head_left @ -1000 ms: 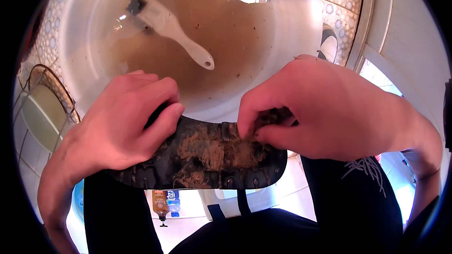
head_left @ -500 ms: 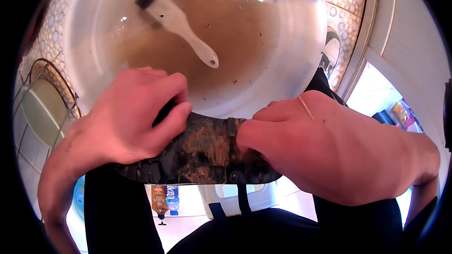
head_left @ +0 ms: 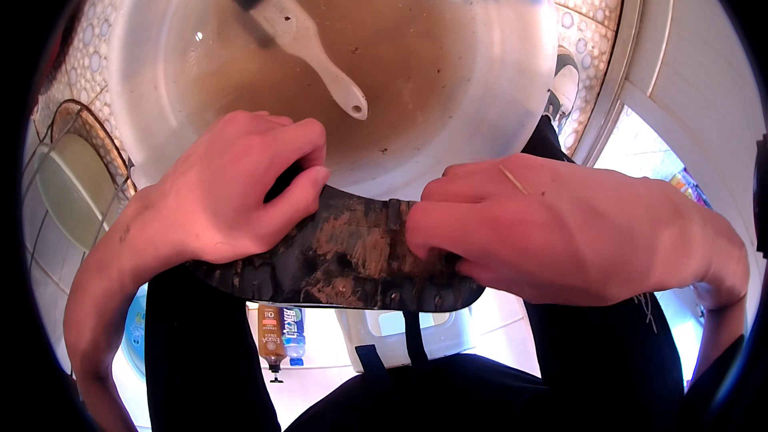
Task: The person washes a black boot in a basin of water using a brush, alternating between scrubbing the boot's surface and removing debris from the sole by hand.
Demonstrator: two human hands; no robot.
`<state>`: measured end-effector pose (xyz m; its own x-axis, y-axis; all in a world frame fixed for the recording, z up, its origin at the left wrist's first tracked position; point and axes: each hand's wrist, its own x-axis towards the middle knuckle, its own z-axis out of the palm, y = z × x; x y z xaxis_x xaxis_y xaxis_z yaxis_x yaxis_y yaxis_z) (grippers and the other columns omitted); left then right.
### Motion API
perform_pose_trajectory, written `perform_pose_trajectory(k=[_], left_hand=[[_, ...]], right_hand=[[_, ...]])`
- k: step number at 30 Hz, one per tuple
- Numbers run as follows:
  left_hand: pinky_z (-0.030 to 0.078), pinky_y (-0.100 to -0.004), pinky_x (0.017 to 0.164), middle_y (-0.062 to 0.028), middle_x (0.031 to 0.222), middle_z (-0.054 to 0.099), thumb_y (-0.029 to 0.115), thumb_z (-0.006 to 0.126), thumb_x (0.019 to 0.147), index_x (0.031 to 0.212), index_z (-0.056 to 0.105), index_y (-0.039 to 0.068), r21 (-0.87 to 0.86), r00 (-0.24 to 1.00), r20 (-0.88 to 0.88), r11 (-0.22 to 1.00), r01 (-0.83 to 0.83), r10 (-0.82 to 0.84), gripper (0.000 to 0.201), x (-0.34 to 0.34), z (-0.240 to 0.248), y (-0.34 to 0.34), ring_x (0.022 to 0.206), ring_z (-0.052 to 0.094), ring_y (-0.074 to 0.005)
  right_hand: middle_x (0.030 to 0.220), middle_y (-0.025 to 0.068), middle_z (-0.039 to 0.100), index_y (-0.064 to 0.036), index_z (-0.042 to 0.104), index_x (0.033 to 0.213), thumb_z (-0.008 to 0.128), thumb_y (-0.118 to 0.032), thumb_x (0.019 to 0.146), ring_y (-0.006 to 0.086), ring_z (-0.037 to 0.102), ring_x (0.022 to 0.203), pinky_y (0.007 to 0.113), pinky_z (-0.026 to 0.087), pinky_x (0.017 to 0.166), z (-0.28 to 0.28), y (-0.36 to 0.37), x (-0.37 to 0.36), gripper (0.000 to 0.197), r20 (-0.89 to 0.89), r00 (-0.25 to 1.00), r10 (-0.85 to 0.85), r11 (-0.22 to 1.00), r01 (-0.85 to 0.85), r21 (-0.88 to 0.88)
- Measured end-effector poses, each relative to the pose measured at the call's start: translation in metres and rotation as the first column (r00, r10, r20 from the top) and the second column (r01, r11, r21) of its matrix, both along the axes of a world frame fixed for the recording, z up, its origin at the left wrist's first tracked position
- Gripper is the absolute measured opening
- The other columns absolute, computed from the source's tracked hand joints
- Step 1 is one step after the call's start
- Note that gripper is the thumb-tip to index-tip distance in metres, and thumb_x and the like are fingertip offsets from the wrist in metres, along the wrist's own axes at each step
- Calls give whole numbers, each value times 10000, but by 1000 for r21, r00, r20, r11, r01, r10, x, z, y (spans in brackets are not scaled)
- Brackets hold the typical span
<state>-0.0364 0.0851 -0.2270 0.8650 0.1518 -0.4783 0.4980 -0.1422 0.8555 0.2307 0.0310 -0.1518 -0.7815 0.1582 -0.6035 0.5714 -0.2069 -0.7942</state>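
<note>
Right hand (head_left: 520, 224) has rolled knuckles-up over the right end of the muddy black sole (head_left: 348, 260), lower centre of frame, fingertips hidden so can't tell its grip, left hand (head_left: 236, 184) clamped on the left part; dirt (head_left: 366, 242) remains caked mid-sole, so work there looks unfinished.

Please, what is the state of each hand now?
Left hand: closed, holding the muddy black sole.
Right hand: curled against it; grip cannot be told.

The left hand (head_left: 252, 192) is gripping; the right hand (head_left: 532, 228) is curling palm-down; both forearms (head_left: 92, 316) are bowing outward.
</note>
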Motion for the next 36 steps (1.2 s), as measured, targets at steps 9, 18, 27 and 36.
perform_pose_trajectory(k=[9, 18, 27, 36], left_hand=[[448, -459, 696, -161, 776, 570, 77, 615, 845, 849, 543, 16, -10, 1000, 25, 1000, 12, -11, 95, -2, -3, 2, 769, 557, -391], [451, -453, 704, -159, 778, 580, 81, 625, 844, 856, 538, 14, -27, 999, 32, 999, 33, -32, 111, -1, -5, 4, 761, 562, -392], [457, -458, 687, -168, 768, 597, 99, 621, 881, 870, 555, 21, -26, 999, -41, 1000, 12, -14, 103, 3, -8, -1, 758, 579, -392], [465, -457, 663, -173, 751, 609, 101, 623, 893, 871, 563, 17, -7, 996, -87, 1000, -1, 0, 105, 4, -6, -3, 734, 593, -396]], right_hand=[[914, 116, 592, -22, 569, 1022, 640, 23, 810, 335, 614, 864, 420, 526, 713, -4, -10, -2, 227, -70, 996, -55, 998, 53, -27], [971, 110, 615, -22, 590, 1101, 644, 41, 809, 301, 623, 918, 390, 532, 730, -8, -15, -1, 304, -134, 984, -115, 979, 135, 150], [962, 151, 602, -6, 571, 1073, 655, 38, 783, 350, 610, 916, 412, 527, 741, -5, -11, -8, 306, -102, 992, -79, 994, 86, 64], [926, 151, 622, -12, 567, 1050, 677, -4, 823, 366, 638, 852, 431, 520, 726, 14, -24, -17, 252, 154, 954, -258, 966, 253, 49]])
